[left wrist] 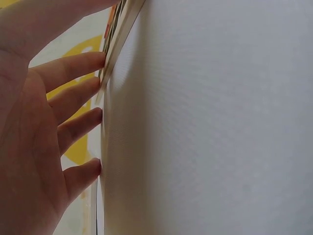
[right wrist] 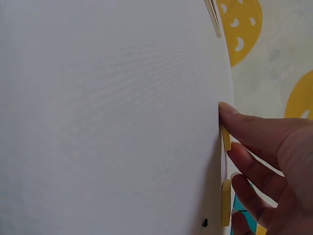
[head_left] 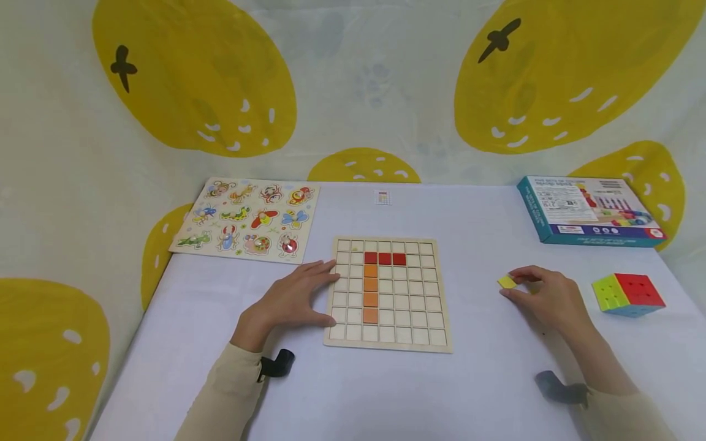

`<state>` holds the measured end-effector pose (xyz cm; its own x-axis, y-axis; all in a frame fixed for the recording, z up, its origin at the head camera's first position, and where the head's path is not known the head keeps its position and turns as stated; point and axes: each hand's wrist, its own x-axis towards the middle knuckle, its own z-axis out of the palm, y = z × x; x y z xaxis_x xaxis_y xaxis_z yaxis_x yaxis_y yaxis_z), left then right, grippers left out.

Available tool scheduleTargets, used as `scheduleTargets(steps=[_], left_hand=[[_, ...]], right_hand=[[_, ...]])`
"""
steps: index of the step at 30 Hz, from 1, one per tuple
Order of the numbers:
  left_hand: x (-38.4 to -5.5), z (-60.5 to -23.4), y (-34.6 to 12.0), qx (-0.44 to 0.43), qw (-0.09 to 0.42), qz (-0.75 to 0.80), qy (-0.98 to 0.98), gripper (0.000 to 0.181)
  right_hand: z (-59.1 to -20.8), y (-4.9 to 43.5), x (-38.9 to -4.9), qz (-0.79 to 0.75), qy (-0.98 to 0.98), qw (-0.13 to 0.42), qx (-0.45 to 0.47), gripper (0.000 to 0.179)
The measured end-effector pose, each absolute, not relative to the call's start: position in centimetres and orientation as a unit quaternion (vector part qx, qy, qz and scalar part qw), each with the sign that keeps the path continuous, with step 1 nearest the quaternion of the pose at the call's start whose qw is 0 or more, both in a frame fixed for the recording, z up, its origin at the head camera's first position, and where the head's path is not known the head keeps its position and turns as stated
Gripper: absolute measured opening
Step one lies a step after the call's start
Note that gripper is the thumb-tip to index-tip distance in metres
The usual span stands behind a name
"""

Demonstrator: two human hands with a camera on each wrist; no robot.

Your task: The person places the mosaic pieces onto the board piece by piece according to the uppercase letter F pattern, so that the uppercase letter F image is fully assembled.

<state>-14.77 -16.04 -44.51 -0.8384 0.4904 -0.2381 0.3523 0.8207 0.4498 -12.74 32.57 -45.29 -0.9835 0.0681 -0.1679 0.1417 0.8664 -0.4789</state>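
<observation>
A wooden grid board [head_left: 388, 348] lies flat at the middle of the table. Three red tiles [head_left: 384, 259] form a row in its upper part, and several orange tiles [head_left: 371, 285] run in a column below the leftmost red one. My left hand [head_left: 289, 298] is spread at the board's left edge, thumb and fingertips right at the rim. Off to the right of the board, my right hand [head_left: 551, 297] pinches a yellow tile [head_left: 506, 282] between thumb and index finger, low over the cloth. A second yellow tile [right wrist: 226, 203] sits by the other fingertips in the right wrist view.
An insect puzzle board [head_left: 245, 220] lies at the back left. A small printed card [head_left: 383, 197] is behind the grid board. At the back right stands a teal box [head_left: 592, 211], with a colour cube [head_left: 630, 295] in front, close to the right hand. Patterned cloth [head_left: 375, 92] hangs behind.
</observation>
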Motion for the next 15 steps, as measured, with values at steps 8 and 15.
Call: scheduleTargets(steps=[8, 15], left_hand=[[-14.6, -44.4, -16.0, 0.226, 0.173, 0.205, 0.937, 0.086], [-14.6, -44.4, -16.0, 0.224, 0.174, 0.205, 0.937, 0.086]], right_hand=[[-44.6, 31.8, -12.6, -0.263, 0.959, 0.082, 0.064, 0.054], [-43.9, 31.3, -12.7, -0.281, 0.955, 0.071, 0.058, 0.053]])
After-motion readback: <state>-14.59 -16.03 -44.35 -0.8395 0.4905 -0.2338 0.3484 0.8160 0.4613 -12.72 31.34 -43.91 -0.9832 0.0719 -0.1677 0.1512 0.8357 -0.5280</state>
